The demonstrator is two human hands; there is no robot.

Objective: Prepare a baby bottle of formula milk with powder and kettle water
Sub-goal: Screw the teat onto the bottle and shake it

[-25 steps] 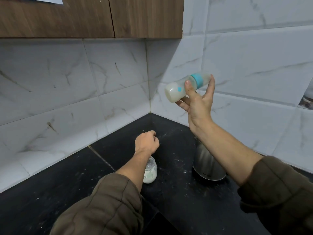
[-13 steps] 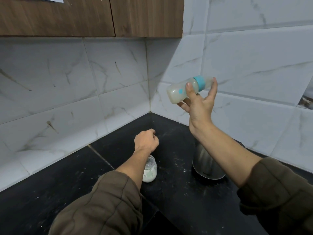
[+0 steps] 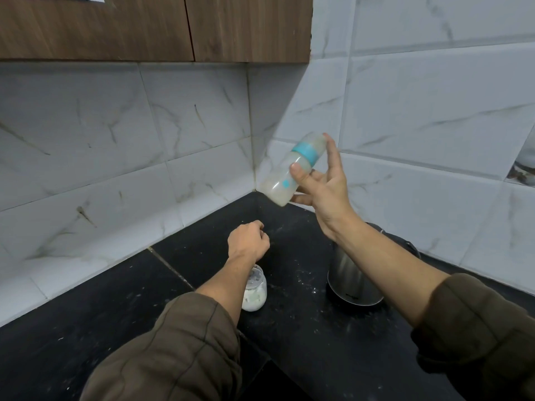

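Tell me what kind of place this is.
Most likely a home kitchen corner: a black stone countertop meets marble-look wall tiles, wooden wall cabinets hang above, and a steel kettle stands on the counter.

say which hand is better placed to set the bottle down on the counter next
Right. The right hand grips the baby bottle, raised and tilted above the black counter. The left hand is curled lower down, above the powder jar, and would have to reach up for it.
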